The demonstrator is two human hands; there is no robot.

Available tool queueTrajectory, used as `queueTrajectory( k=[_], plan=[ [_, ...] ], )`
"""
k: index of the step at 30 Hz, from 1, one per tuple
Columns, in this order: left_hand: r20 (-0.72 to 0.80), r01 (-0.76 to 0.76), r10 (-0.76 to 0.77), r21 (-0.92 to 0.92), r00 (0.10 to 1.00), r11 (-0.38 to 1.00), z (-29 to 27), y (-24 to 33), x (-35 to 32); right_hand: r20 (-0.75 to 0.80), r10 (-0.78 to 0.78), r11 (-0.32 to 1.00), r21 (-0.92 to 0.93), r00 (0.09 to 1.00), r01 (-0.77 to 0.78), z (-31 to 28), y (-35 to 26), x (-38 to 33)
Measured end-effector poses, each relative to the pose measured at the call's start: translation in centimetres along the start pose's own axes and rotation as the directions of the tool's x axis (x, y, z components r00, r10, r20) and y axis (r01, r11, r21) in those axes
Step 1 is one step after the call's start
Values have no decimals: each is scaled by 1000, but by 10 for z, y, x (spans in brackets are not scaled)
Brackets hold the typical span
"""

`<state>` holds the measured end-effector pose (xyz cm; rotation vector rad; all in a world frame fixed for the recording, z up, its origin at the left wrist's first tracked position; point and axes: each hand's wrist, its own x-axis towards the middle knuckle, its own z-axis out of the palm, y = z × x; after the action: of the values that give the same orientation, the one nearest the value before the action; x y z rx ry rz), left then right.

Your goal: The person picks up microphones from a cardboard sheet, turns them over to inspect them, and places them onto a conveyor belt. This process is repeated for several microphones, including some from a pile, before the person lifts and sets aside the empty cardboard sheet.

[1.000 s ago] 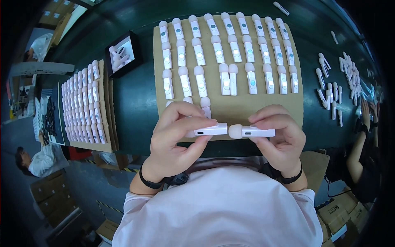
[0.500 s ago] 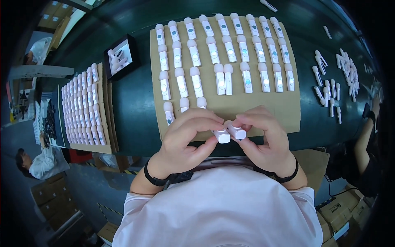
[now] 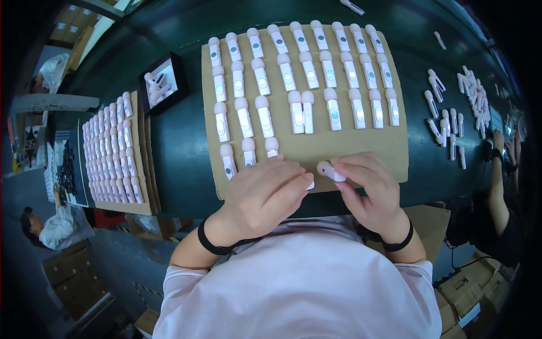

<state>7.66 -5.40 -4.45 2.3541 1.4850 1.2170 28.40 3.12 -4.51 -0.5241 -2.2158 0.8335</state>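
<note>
Downward fisheye view from head height

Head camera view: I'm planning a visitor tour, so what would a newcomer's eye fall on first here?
Most striking are the rows of pale, round-headed devices on the brown board at centre, many with bright round spots. Just below, the right hand holds a single device over the board's near part, beside the left hand. Far right, a loose pile of similar devices lies on the dark green table.
</note>
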Motion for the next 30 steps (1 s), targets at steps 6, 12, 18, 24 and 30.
queueTrajectory(
  k=[6,12,18,24,30],
  plan=[
    [59,-123,114,169,992,978,11,1,-6,81,-122,968,-210,989,137,7,3,-7],
    [258,-184,129,202,958,962,10,-2,-17,187,-155,933,-294,970,206,11,6,-20],
    [231,-155,104,212,967,965,12,-5,-12,153,-144,932,-310,978,186,15,10,-11],
    [171,-77,32,261,985,962,16,-7,-9,138,-113,932,-328,984,153,18,10,-4],
    [167,-75,37,225,985,971,15,-11,-12,181,-65,945,-305,981,118,-6,3,7]
  ],
)
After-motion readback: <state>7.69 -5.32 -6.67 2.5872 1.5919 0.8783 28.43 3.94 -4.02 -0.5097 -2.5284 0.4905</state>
